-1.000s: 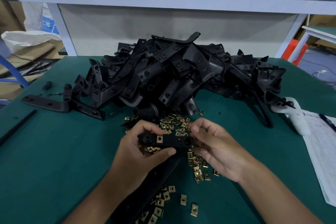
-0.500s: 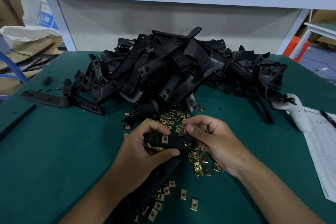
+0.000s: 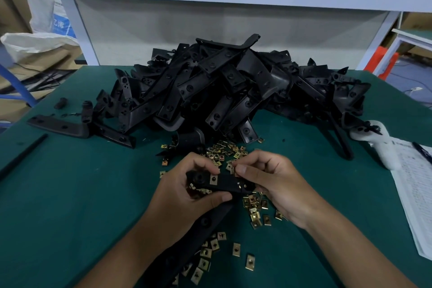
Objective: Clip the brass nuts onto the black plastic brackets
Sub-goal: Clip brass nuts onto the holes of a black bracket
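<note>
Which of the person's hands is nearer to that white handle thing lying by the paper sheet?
Right. The right hand holds the black bracket at its end on the side of the white handle; the left hand grips the bracket's other end, farther away.

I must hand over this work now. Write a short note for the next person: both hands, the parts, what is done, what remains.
Left hand grips the black bracket above the table.
Right hand pinches the bracket's right end; whether it holds a nut is hidden.
Done: one brass nut sits clipped on this bracket.
Left: the bracket pile behind; loose nuts lie on the green mat.
</note>
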